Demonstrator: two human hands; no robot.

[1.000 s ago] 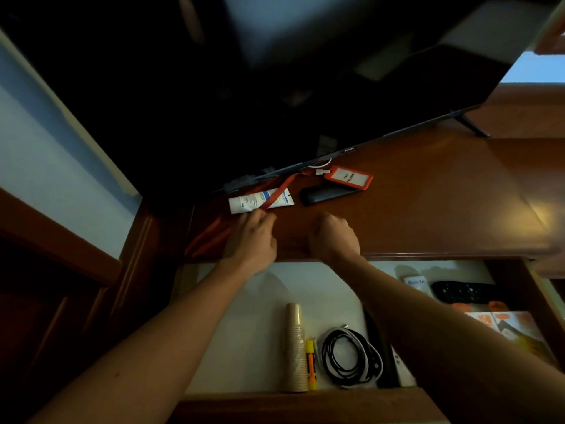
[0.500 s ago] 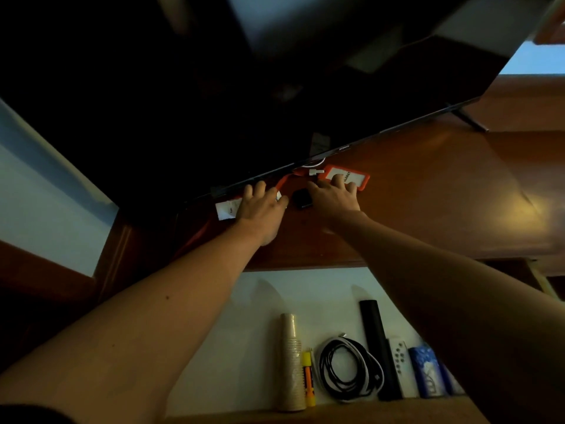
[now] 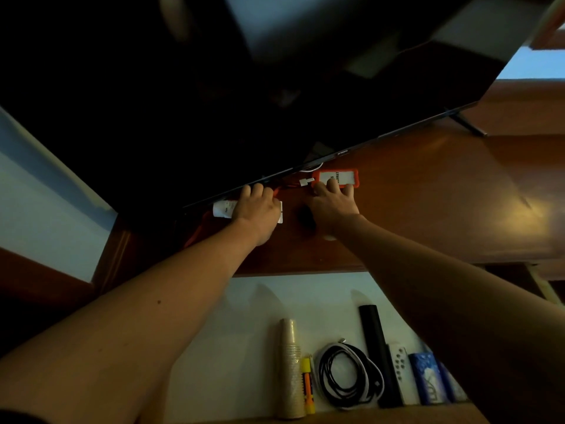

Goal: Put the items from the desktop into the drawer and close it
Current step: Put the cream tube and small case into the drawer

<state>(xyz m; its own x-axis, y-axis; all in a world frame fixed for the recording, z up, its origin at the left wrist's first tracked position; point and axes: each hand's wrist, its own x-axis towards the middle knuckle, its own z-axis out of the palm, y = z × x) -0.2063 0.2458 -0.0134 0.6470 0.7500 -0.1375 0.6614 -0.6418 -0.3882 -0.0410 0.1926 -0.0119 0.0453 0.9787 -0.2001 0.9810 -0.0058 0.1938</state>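
A single head-worn, wide-angle view looks forward and steeply down from close above the desktop (image 3: 412,194), which crosses the middle of the frame. The open drawer (image 3: 244,347) fills the bottom centre — a dark screen (image 3: 275,102), dim and perhaps tilted by lens distortion, takes the upper half. Both forearms enter from the lower corners.

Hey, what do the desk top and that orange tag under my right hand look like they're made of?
Desk top: looks like wood or wood veneer with a glossy varnish; reddish brown, with a bright light reflection on it. Orange tag: probably soft plastic or silicone, a matte orange frame around a white printed card; the dim light leaves that open. The right hand touches its near edge.
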